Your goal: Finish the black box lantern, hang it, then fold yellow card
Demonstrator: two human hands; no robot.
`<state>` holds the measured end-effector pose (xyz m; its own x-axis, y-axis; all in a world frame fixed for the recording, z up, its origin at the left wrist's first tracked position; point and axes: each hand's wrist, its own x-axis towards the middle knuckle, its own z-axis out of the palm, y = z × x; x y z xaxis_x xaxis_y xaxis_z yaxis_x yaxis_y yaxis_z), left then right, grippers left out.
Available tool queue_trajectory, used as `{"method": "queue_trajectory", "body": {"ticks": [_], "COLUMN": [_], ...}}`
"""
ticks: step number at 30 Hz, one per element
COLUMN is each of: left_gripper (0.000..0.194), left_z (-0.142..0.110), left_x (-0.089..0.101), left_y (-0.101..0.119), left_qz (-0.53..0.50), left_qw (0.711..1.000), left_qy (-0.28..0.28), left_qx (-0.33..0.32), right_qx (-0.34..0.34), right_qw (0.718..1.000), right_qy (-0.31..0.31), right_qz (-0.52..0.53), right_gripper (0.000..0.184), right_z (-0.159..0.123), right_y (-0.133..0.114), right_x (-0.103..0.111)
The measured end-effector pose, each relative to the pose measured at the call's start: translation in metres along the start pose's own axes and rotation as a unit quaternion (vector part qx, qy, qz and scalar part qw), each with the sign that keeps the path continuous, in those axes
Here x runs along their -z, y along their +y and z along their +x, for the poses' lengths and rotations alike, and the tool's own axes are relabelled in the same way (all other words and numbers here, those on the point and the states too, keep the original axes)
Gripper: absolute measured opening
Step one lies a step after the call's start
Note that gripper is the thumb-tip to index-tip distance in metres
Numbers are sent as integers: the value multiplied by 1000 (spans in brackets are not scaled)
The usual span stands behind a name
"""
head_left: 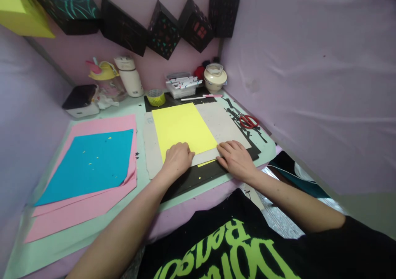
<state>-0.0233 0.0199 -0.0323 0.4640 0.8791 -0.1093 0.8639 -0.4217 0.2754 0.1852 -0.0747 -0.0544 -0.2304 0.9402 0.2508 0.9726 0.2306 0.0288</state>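
Observation:
A yellow sheet of paper [182, 126] lies on a grey cardboard sheet [227, 126]. My left hand [178, 160] is closed at the sheet's near left edge, its curled fingers pressed down there. Fingers stretched out, my right hand [235, 159] rests on the cardboard at the paper's near right corner. Between the hands a pale band of cardboard shows, with a thin yellow strip [206, 162] below its edge. Under all this is a black sheet [198, 178]. What lies under my palms is hidden.
Blue paper [93, 163] on pink sheets [40, 225] lies left. Red-handled scissors [249, 122] and black scraps sit right. Behind are yellow tape [156, 98], a box of markers [182, 87], a white bottle [131, 79] and a lidded bowl [214, 79]. Black lanterns [163, 29] hang above.

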Motion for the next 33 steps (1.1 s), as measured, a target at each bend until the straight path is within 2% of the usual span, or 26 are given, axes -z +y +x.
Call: {"method": "queue_trajectory", "body": {"ticks": [5,8,12,15,17,19,21,23,27,33], "left_gripper": [19,18,19,18,18,20,27,38,55,65], "left_z": [-1,0,1,-3,-11,-23,-38,-52,-67,-68], "left_x": [-1,-4,-8,-9,-11,-17,-27,-39,-54,-52], "left_y": [-1,-2,-4,-5,-2,3,11,19,30,30], "left_qz": [6,13,16,13,22,48,78,102,117,121], "left_qw": [1000,1000,999,998,995,986,973,965,974,979], "left_qy": [7,17,33,48,85,147,191,180,129,96], "left_qx": [-6,-13,-19,-29,-39,-57,-106,-158,-142,-129], "right_qx": [-21,10,98,95,91,93,94,95,97,99], "right_qw": [998,995,986,983,982,980,979,978,978,980], "right_qy": [38,70,48,25,18,17,20,25,31,26], "right_qz": [39,76,129,154,167,176,181,183,182,173], "right_gripper": [36,39,40,39,38,37,35,32,30,32], "right_z": [-1,4,13,18,19,19,19,18,18,18], "right_y": [-3,-13,-30,-38,-39,-38,-37,-37,-37,-38], "right_x": [-2,-3,-9,-13,-14,-13,-13,-14,-17,-16]}}
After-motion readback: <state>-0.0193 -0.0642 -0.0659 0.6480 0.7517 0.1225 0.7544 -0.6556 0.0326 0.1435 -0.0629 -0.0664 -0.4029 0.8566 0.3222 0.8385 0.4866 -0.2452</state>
